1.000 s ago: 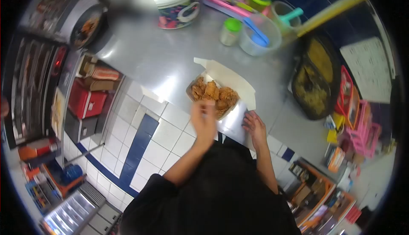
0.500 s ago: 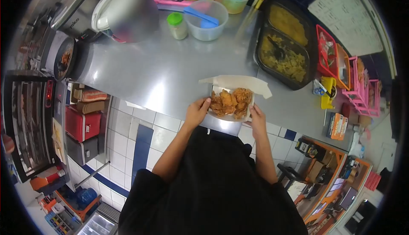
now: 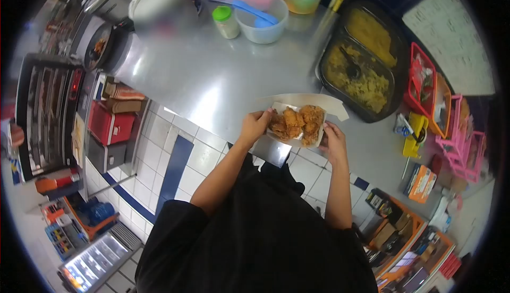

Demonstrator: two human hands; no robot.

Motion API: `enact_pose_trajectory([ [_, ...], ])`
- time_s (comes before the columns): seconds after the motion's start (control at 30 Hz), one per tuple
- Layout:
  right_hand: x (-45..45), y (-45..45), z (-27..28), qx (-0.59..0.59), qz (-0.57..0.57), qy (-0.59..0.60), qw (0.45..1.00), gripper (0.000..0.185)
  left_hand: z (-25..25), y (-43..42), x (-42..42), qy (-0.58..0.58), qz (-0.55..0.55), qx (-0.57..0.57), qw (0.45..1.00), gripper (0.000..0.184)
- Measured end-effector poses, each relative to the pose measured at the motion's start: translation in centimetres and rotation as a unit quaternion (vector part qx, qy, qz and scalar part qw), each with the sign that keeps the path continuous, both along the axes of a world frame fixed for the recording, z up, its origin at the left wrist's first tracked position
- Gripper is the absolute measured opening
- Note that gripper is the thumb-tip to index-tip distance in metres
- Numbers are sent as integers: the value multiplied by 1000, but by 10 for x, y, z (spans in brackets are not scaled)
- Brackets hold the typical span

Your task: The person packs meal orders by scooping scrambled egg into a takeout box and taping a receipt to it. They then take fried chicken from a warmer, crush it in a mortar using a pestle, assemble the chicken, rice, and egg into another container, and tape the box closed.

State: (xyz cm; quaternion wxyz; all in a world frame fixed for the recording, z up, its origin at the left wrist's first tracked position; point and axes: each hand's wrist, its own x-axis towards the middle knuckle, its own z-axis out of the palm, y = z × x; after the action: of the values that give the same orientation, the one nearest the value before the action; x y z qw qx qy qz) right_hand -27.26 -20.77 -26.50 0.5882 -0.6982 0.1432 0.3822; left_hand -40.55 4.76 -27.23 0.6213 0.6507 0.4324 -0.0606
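An open white cardboard food box (image 3: 330,103) with its lid flap folded back is at the front edge of the metal counter. Several pieces of golden-brown fried chicken (image 3: 295,124) fill it. My left hand (image 3: 256,126) grips the box's left side, its thumb on the rim by the chicken. On the opposite side, my right hand (image 3: 334,141) holds the wall with its thumb up on the edge. The fingers under the box are partly hidden.
A black divided tray (image 3: 366,113) of yellowish food with a dark ladle lies behind the box on the steel counter (image 3: 175,80). Farther back are a clear tub (image 3: 263,34) and a green-lidded jar (image 3: 227,26). Right of the tray stand red (image 3: 415,94) and pink baskets (image 3: 458,152).
The camera view has turned, so the surroundings appear shifted. Both hands and the box sit slightly farther right in the picture; both hands still hold the box.
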Motion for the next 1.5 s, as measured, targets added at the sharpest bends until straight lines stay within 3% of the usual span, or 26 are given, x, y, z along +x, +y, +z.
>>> enact_pose_trajectory([
  [0.07, -6, 11, 19, -49, 6, -28, 998, 46, 2, 4, 1, -28, 13, -55, 998, 49],
  [0.1, -11, 4, 0, 26, -12, -51, 998, 44, -20, 6, -3, -101, -20, -39, 994, 44],
  [0.13, -10, -7, -26, 111, -17, -67, 991, 42, 0, 12, -6, -101, -64, -61, 991, 39],
  [0.17, -20, -1, -20, 140, -27, -88, 986, 39, -54, 14, -13, -238, -140, 33, 961, 37],
  [0.2, -30, 4, -13, 171, -35, -108, 979, 35, -15, 23, -32, -229, -147, 4, 962, 34],
  [0.27, -35, -38, -91, -37, -251, -156, 954, 48, -29, 38, -78, -278, -167, 74, 943, 35],
  [0.3, -43, -21, -106, -104, -240, -189, 947, 47, -11, 56, -111, -222, -181, 105, 952, 41],
  [0.43, -137, 117, -151, -182, 64, -190, 963, 44, -31, 146, -292, -216, -49, 75, 972, 43],
  [0.5, -189, 172, -173, -228, 262, -141, 927, 42, -59, 196, -384, -91, 40, 172, 980, 38],
  [0.53, -211, 191, -179, -260, 356, -113, 890, 41, -42, 230, -423, -60, 162, 112, 979, 36],
  [0.63, -254, 226, -196, -327, 605, -71, 723, 39, -33, 304, -538, -74, 357, 255, 895, 33],
  [0.7, -263, 261, -220, -320, 730, -115, 593, 38, 7, 342, -595, -67, 474, 169, 861, 33],
  [0.73, -266, 293, -232, -292, 773, -170, 536, 38, 6, 352, -616, -65, 470, 162, 865, 33],
  [0.8, -276, 402, -263, -216, 783, -316, 490, 37, 4, 377, -644, -85, 559, 170, 807, 34],
  [0.83, -288, 483, -270, -237, 778, -288, 505, 38, 5, 389, -651, -86, 556, 167, 810, 34],
  [0.87, -328, 563, -225, -58, 679, -384, 624, 41, 7, 396, -656, -97, 555, 143, 814, 35],
  [0.93, -400, 719, -163, -46, 654, -478, 585, 36, 0, 419, -668, -133, 532, 92, 831, 37],
  [0.97, -443, 792, -118, 14, 646, -433, 629, 33, 4, 436, -675, -107, 492, 97, 859, 37],
  [1.03, -518, 914, -74, 128, 588, -512, 613, 30, 14, 477, -690, -89, 465, 71, 878, 37],
  [1.07, -557, 967, -39, 122, 588, -508, 618, 31, 4, 501, -699, -81, 451, 92, 884, 38],
  [1.1, -588, 1021, -20, 97, 602, -510, 606, 41, -4, 525, -711, -71, 438, 110, 889, 38],
  [1.2, -655, 1170, -32, 9, 522, -643, 561, 80, -3, 600, -745, -47, 483, 79, 871, 37],
  [1.23, -672, 1202, -34, -56, 513, -653, 555, 96, 1, 617, -758, -31, 515, 72, 854, 37],
  [1.33, -694, 1267, -20, -158, 587, -577, 545, 112, 34, 681, -782, -14, 525, 100, 845, 36],
  [1.43, -689, 1273, 4, -133, 635, -522, 553, 120, 45, 746, -783, -50, 546, 126, 827, 35],
  [1.5, -681, 1237, 24, -70, 590, -654, 467, 123, 45, 794, -763, -70, 541, 201, 814, 34],
])
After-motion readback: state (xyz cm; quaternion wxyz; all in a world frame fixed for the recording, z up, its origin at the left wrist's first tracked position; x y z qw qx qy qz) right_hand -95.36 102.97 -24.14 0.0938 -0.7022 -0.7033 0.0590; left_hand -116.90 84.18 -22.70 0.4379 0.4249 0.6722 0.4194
